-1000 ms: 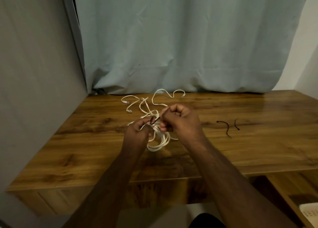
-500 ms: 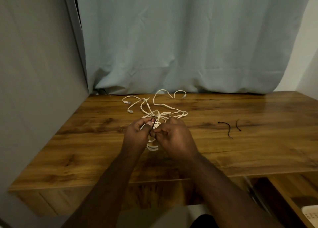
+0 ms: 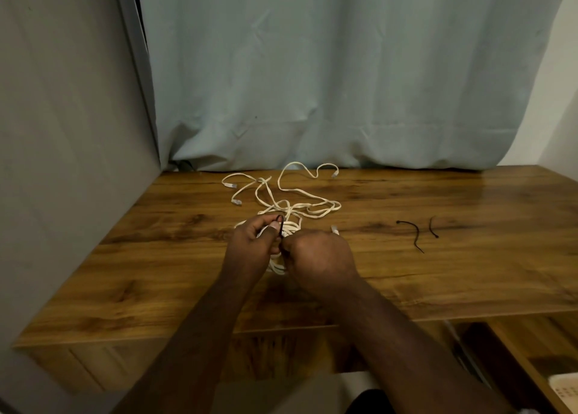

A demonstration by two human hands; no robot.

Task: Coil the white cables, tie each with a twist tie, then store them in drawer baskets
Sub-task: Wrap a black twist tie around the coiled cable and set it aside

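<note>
We see both hands mid-desk (image 3: 438, 276): left hand (image 3: 250, 248) pinches a black twist tie (image 3: 280, 224) over a coiled white cable (image 3: 289, 227), right hand (image 3: 319, 254) fisted beside it, its grip hidden from us. Loose white cables (image 3: 297, 194) sprawl behind; two spare ties (image 3: 413, 233) lie to the right, basket (image 3: 563, 390) cut off btm right.

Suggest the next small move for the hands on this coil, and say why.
Probably twist the tie's ends together. The left hand pinches the black twist tie against the coiled white cable, the right hand grips close beside it, and the tie looks looped but not yet closed.
</note>
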